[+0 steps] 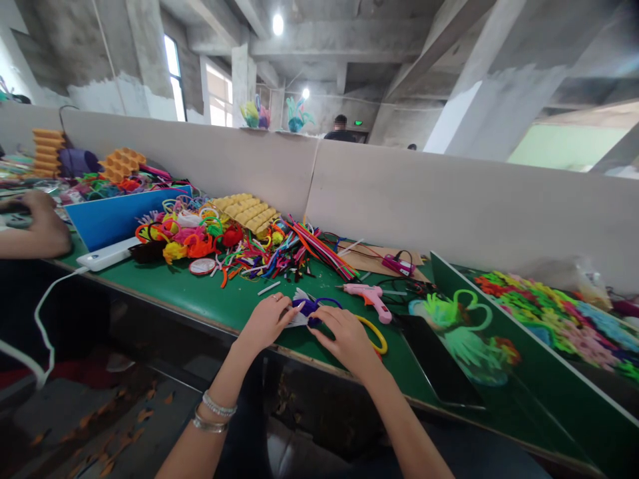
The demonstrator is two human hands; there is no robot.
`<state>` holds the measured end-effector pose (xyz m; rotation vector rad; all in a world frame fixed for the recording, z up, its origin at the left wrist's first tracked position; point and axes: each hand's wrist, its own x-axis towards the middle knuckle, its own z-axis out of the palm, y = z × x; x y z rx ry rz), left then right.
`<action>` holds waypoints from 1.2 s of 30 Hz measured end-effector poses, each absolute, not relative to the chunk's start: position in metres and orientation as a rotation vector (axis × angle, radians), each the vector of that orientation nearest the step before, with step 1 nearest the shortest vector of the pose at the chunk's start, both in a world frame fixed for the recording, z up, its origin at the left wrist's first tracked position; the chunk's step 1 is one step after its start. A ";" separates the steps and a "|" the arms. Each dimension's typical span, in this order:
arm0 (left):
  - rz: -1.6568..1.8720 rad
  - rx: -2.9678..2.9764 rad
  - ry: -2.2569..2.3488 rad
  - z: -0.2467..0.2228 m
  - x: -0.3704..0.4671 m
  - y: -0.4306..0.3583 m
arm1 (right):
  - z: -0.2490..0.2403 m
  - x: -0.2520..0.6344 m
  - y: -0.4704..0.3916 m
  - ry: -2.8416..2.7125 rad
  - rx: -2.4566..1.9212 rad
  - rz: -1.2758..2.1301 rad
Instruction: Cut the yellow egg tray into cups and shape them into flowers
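Note:
Both hands meet at the front edge of the green table around a purple and white pipe-cleaner piece. My left hand has its thumb and fingers closed on the white part, a ring on one finger. My right hand curls its fingertips onto the purple part from the other side. A yellow pipe-cleaner loop sticks out behind my right hand; its link to the purple part is hidden. Just beyond lies a pink glue gun, its nozzle pointing left. A short white stick rests on the table.
Pipe cleaners and fuzzy coloured pieces are heaped at the back left, beside a yellow egg tray. A black tablet and green fuzzy pieces lie right, before a divider. A power strip and another person's arm are left.

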<state>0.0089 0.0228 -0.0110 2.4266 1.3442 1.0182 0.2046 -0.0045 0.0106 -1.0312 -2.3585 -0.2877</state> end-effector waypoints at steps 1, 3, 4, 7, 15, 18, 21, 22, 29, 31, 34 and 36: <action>1.013 2.435 1.325 -0.010 0.008 0.023 | 0.011 0.205 -0.005 -2.361 -1.032 -0.270; 1.017 2.422 1.294 -0.008 0.005 0.022 | 0.014 0.205 -0.006 -2.365 -1.043 -0.214; 1.021 2.412 1.284 -0.007 0.004 0.022 | 0.015 0.206 -0.007 -2.362 -1.051 -0.194; 0.993 2.394 1.254 -0.004 -0.001 0.020 | 0.019 0.209 -0.009 -2.301 -1.088 -0.275; 0.630 2.592 1.248 0.009 -0.008 0.022 | 0.034 0.209 0.005 -2.403 -1.288 -0.059; 0.505 2.666 1.283 0.016 -0.005 0.024 | 0.041 0.209 0.015 -2.434 -1.407 0.167; 0.424 2.737 1.315 0.020 0.000 0.025 | 0.049 0.208 0.022 -2.493 -1.463 0.207; 0.407 2.763 1.322 0.020 0.002 0.025 | 0.052 0.206 0.023 -2.522 -1.469 0.199; 0.312 2.908 1.304 0.025 0.011 0.026 | 0.058 0.194 0.024 -2.665 -1.504 0.139; 0.267 2.944 1.298 0.025 0.013 0.027 | 0.056 0.193 0.023 -2.663 -1.521 0.113; 0.211 2.996 1.301 0.024 0.015 0.028 | 0.055 0.193 0.022 -2.638 -1.560 0.094; 0.192 3.035 1.280 0.023 0.016 0.029 | 0.054 0.194 0.021 -2.617 -1.597 0.087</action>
